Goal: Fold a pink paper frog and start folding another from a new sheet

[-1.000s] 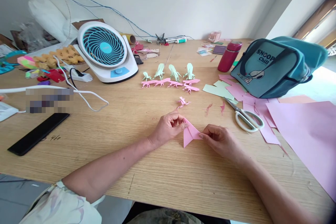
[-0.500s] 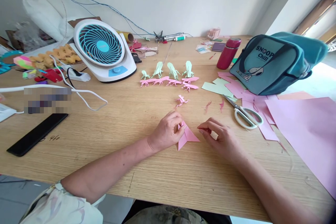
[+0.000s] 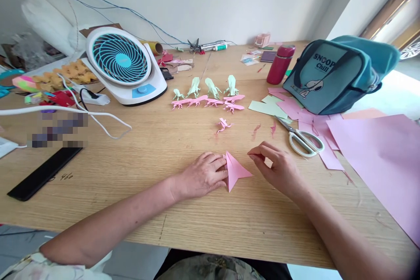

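Observation:
A folded piece of pink paper (image 3: 234,173) with pointed corners sits on the wooden table in front of me. My left hand (image 3: 205,174) lies low over its left side, the bent fingers holding that edge and hiding part of it. To the right of the paper, not touching it, is my right hand (image 3: 277,166), thumb and index fingertips pinched together with nothing visible between them. Just beyond the paper stands a small pink origami figure (image 3: 223,125). Farther back are several pink origami insects (image 3: 214,102), with several pale green ones (image 3: 213,88) behind them.
White-handled scissors (image 3: 303,142) rest at the right near pink and green paper pieces (image 3: 269,108) and a large pink sheet (image 3: 377,148). A teal bag (image 3: 328,78) and red bottle (image 3: 281,64) stand behind. At the left are a fan (image 3: 123,59), a white cable (image 3: 108,116) and a black bar (image 3: 46,173).
My left hand has gone from pinching the top of the pink paper to lying flatter along its left side. The paper has turned slightly. My right hand remains pinched beside it.

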A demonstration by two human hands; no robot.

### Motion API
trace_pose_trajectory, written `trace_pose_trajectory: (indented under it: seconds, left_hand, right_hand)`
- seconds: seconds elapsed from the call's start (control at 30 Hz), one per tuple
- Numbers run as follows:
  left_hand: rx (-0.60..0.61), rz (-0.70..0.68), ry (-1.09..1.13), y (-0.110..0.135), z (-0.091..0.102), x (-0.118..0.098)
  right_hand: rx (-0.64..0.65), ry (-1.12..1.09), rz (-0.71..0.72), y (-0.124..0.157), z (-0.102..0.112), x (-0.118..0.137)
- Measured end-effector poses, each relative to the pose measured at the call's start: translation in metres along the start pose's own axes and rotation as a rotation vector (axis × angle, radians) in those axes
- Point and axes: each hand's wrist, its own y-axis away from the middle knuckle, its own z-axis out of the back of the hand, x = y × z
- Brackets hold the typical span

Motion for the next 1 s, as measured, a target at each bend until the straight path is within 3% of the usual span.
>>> trace_pose_trajectory:
  seconds: [0.13, 0.5, 0.7, 1.0]
  left_hand:
    - [-0.060, 0.007, 0.022, 0.001, -0.006, -0.005]
    - [0.000, -0.011, -0.029, -0.002, -0.003, -0.009]
    - [0.036, -0.032, -0.014, -0.001, -0.008, -0.004]
    - [0.064, 0.024, 0.019, 0.005, -0.011, -0.009]
  right_hand:
    - [-0.047, 0.008, -0.027, -0.001, 0.002, -0.003]
    - [0.029, -0.061, -0.114, 0.005, -0.007, -0.006]
    - [0.102, -0.019, -0.149, 0.020, 0.004, -0.010]
    - [0.049, -0.011, -0.236, 0.041, 0.011, -0.017]
